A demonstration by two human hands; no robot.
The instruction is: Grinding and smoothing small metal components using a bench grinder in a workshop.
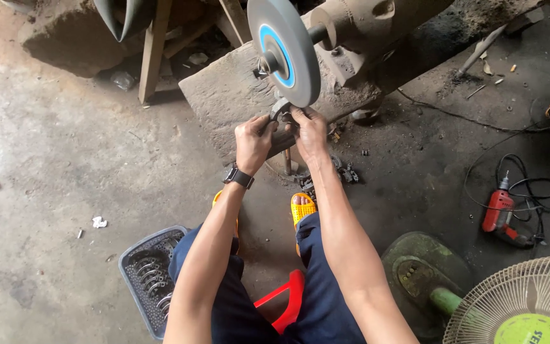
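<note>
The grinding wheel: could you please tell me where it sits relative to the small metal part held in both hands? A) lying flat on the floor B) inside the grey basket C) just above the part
C: the grinding wheel sits just above the small metal part, gripped by the left hand and right hand.

Your arms are bare to above the elbow. You wear a black wristwatch with a dark band (239,177) on the left wrist, dark navy-blue trousers (326,299), and yellow perforated plastic sandals (302,209).
</note>
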